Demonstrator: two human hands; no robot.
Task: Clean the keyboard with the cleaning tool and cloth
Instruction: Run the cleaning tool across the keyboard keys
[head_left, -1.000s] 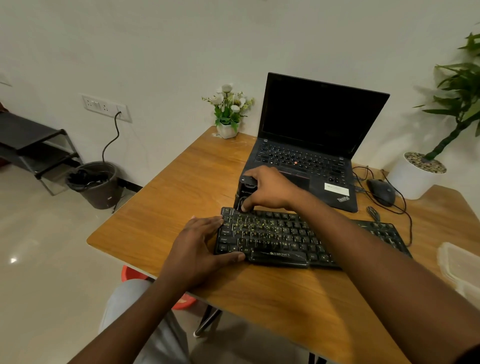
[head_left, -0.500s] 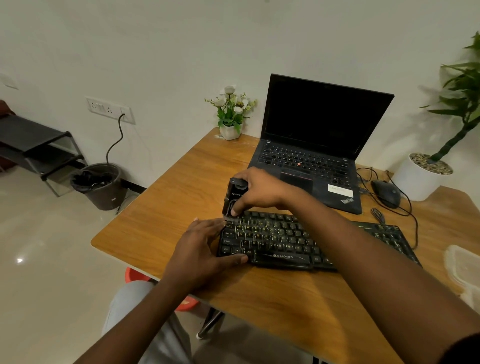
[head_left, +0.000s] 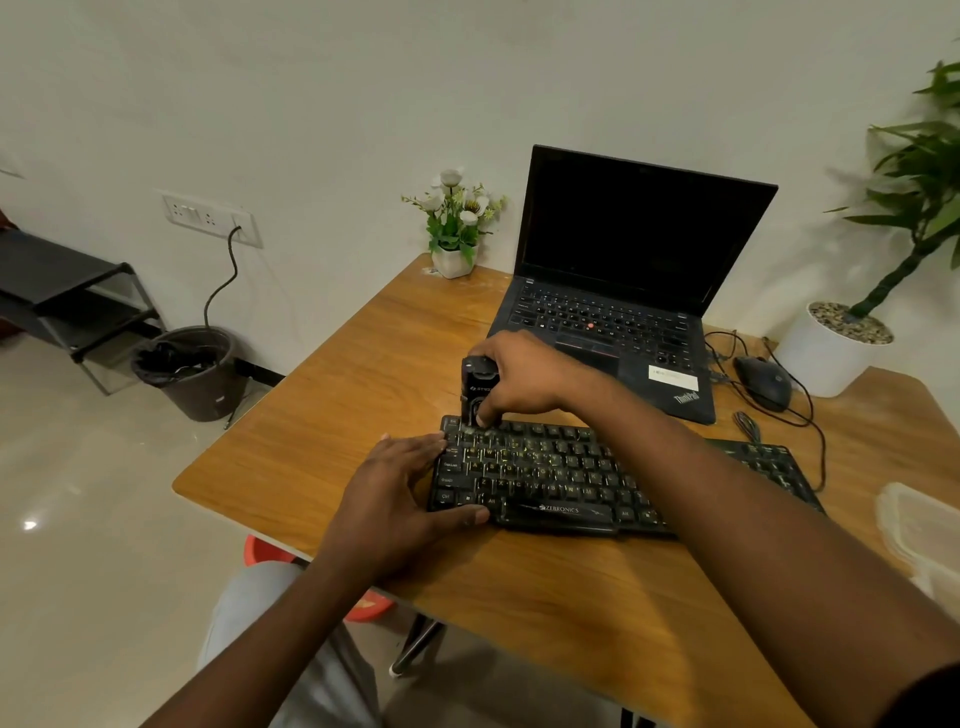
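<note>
Clutching cleaning tool (head_left: 479, 384), my right grip (head_left: 524, 379): tip moved back onto keyboard (head_left: 561, 478) corner; left grip (head_left: 400, 488) flat, bracing; cleaning likely just starting

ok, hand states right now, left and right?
Left hand: open, resting flat against the keyboard's left end.
Right hand: closed around the black cleaning tool, at the keyboard's far left corner.

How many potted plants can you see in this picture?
2. A small white-flowered plant sits at the table's back edge, left of the laptop; a taller leafy potted plant stands far right, beyond the mouse.
</note>
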